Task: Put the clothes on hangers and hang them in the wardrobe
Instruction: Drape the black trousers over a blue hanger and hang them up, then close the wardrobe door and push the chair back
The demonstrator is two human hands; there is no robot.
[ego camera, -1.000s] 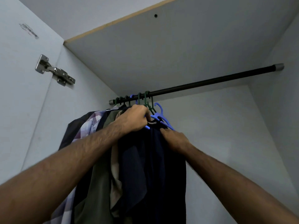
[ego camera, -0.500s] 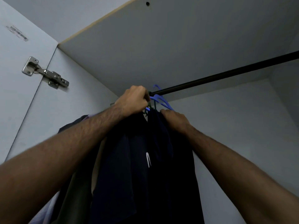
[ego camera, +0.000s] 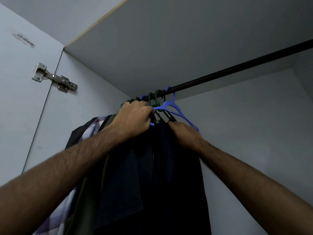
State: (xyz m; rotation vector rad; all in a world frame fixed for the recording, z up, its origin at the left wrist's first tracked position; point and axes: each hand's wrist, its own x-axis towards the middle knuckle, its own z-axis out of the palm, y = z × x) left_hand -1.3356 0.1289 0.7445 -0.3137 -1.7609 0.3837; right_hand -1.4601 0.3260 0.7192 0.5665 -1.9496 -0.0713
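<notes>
**Blue hanger hooked on rail, both hands at garment shoulders**

Since the earlier frame, the blue hanger (ego camera: pixel 171 108) has its hook over the black rail (ego camera: pixel 237 67), where previously the left hand covered the hook area; the view has also tilted slightly, showing more of the hanger.

Left hand (ego camera: pixel 133 119): fingers curled closed around the bunched hanger necks and dark fabric just below the rail. Right hand (ego camera: pixel 185 134): fingers curled down into the dark navy garment (ego camera: pixel 169 184) at its right shoulder, beside the lower arm of the blue hanger; what exactly the fingertips pinch cannot be told.

Green hanger hooks (ego camera: pixel 155 97) sit on the rail immediately left of the blue hook. Further left hang an olive garment (ego camera: pixel 88 192) and a plaid shirt (ego camera: pixel 91 129), packed against the wardrobe side wall.

A metal hinge (ego camera: pixel 54 78) joins the open door (ego camera: pixel 20 99) to the side wall. The top panel (ego camera: pixel 186 39) runs above the rail.
</notes>
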